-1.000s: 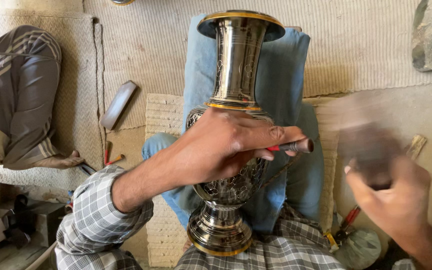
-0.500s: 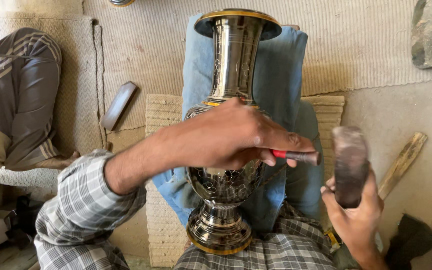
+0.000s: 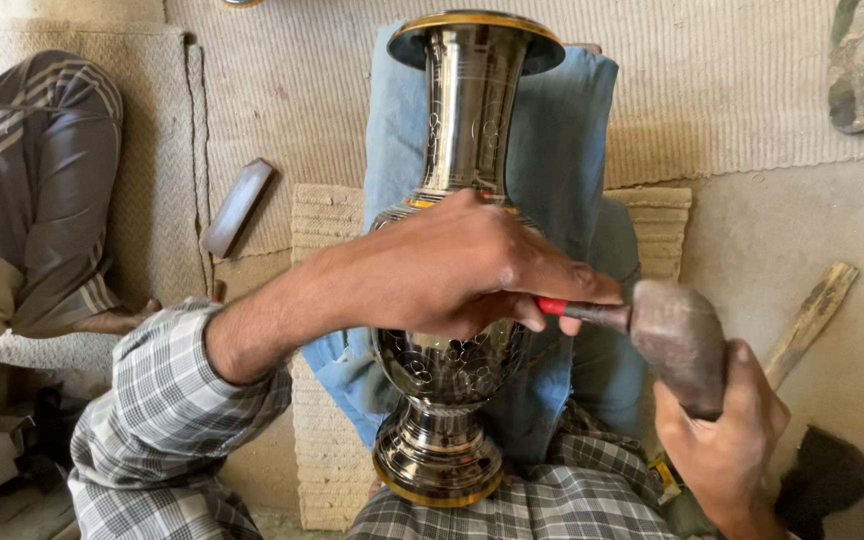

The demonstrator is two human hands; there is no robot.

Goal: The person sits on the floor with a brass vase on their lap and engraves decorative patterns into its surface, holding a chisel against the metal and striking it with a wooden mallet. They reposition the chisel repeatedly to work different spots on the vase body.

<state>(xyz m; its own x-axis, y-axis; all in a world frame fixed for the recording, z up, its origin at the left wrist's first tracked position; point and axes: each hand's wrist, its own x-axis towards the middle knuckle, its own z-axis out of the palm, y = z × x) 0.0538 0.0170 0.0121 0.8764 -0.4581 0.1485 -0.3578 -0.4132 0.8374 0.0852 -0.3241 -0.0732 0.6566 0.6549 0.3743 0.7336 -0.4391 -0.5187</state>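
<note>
Your left hand (image 3: 462, 265) reached across from the lower left, forearm angled up, fingers curled tight round a red-handled chisel (image 3: 582, 312) and resting on the belly of the metal vase (image 3: 452, 250), which lay on blue cloth (image 3: 562, 130) over your lap, mouth pointing away. Your right hand (image 3: 722, 445) sat low right, fingers wrapped round the mallet (image 3: 680, 340), its head touching the chisel's butt end. Half a second before, the mallet stood off to the right, well apart; the left hand barely shifted.
</note>
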